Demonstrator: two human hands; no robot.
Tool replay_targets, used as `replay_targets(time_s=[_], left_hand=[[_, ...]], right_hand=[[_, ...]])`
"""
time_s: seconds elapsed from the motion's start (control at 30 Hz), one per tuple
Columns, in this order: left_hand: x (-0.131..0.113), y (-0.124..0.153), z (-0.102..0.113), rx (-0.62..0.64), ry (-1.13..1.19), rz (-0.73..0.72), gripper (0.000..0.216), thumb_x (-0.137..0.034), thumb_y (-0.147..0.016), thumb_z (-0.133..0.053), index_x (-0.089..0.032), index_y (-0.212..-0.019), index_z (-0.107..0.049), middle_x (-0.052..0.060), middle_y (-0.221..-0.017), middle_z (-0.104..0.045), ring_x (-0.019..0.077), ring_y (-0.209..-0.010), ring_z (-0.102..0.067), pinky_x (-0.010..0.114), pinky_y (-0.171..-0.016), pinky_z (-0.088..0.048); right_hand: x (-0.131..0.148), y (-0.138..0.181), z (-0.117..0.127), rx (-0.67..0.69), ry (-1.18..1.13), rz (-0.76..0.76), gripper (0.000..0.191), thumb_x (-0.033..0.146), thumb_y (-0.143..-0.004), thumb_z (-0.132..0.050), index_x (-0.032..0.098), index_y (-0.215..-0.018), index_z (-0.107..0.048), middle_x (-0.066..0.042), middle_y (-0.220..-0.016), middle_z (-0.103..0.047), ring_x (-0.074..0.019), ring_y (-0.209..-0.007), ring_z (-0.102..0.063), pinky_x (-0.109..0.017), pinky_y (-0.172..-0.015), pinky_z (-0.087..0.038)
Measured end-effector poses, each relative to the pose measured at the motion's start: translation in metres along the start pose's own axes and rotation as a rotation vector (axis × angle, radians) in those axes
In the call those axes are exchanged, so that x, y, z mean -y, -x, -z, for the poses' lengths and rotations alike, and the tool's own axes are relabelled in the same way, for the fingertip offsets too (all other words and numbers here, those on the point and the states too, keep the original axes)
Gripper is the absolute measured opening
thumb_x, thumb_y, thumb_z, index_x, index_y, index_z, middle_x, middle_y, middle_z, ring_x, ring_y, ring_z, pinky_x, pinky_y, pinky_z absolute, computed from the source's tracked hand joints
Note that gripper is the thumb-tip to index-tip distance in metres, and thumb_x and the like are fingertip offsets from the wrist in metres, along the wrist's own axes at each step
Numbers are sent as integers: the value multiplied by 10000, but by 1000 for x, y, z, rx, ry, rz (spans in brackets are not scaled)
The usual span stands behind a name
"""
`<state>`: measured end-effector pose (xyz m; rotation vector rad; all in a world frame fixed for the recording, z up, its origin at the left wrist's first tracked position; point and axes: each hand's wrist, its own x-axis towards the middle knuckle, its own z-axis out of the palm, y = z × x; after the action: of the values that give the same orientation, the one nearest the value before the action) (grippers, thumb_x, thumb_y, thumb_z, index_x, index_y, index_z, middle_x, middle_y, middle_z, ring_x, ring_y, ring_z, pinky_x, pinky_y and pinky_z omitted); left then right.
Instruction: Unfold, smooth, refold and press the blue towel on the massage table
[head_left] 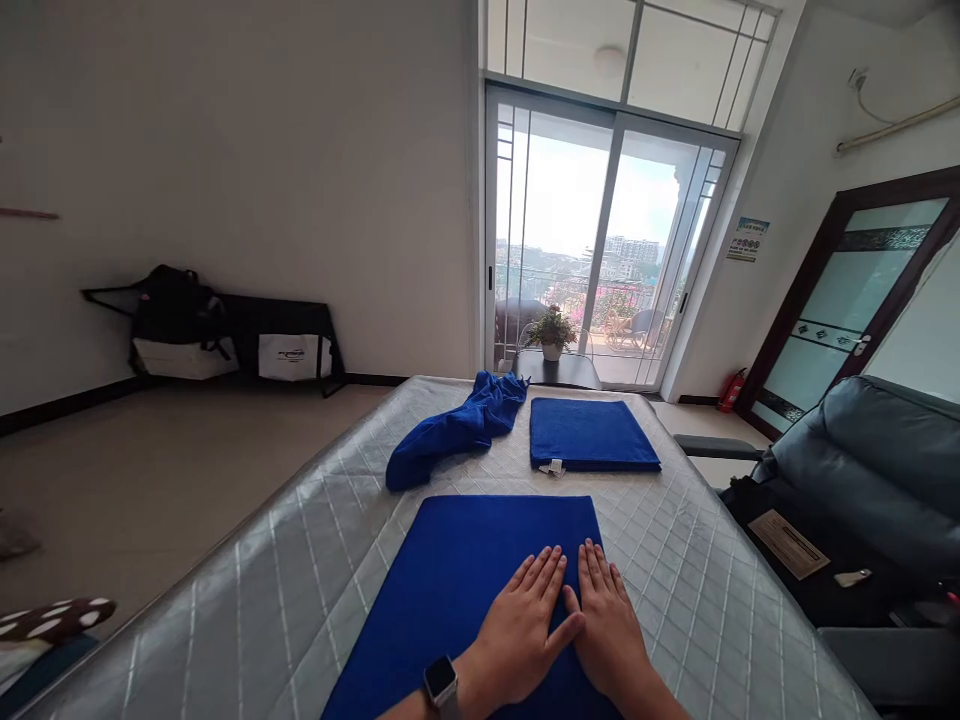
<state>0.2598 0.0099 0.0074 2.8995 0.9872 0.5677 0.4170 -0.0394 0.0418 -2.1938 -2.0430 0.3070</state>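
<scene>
Neither hand grasps anything: the left hand [517, 635] and right hand [609, 628] lie flat, fingers extended, apparently pressing the near blue cloth [457, 570] smooth. It lies at the near end of the quilted surface [720, 600], within easy reach. Toward that surface's far end, a folded blue cloth [589, 432] and a crumpled blue cloth [457, 425] seem set apart for working room.

There are three blue cloths [457, 560] (one bunched), two hands [521, 632] and one watch [441, 680].
</scene>
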Motion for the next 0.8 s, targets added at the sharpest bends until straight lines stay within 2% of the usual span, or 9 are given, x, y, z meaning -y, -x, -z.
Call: replay_targets(time_s=[0.1,0.27,0.37,0.5,0.7,0.8], left_hand=[[25,18,6,8,-35,70,694,-579,-1011,-337,-227,-1587,-175,83,-1630,-337,250,-1496,-340,448,-1208,-361],[82,74,28,51,-79,301,697,-601,-1000,-349,-238,-1573,-194,70,-1644,-291,271,-1502,-320,480,-1219,-339],[106,105,39,68,-85,416,735,-620,-987,-358,-217,-1572,-171,78,-1651,-258,282,-1510,-297,509,-1223,-324],[115,125,44,12,-81,479,727,-612,-988,-361,-218,-1574,-185,73,-1651,-268,269,-1512,-297,496,-1227,-322],[110,123,43,24,-33,507,759,-627,-983,-353,-185,-1575,-177,87,-1662,-236,273,-1527,-251,516,-1234,-303],[113,124,40,-9,-32,492,744,-619,-989,-344,-182,-1574,-200,99,-1654,-266,274,-1519,-274,521,-1230,-313]], right_hand=[[-1,0,-1,-26,-26,-28,665,449,-1027,-217,92,-1589,-198,-66,-1661,-117,-198,-1542,-78,-406,-1258,-102],[0,0,-1,-11,-53,-38,686,484,-1025,-185,97,-1591,-192,-48,-1663,-101,-189,-1543,-74,-405,-1260,-94],[0,0,-1,-19,-54,-39,696,495,-1020,-183,96,-1590,-210,-48,-1662,-115,-189,-1543,-78,-405,-1259,-95],[0,0,-3,-37,-49,-36,696,502,-1018,-190,113,-1595,-215,-43,-1660,-146,-190,-1542,-95,-401,-1259,-93],[2,3,-1,-36,-35,-42,703,520,-1024,-166,111,-1596,-184,-42,-1667,-129,-181,-1543,-87,-392,-1260,-90],[5,4,3,-37,-33,-46,692,512,-1030,-165,110,-1595,-179,-45,-1669,-118,-176,-1542,-90,-388,-1260,-88]])
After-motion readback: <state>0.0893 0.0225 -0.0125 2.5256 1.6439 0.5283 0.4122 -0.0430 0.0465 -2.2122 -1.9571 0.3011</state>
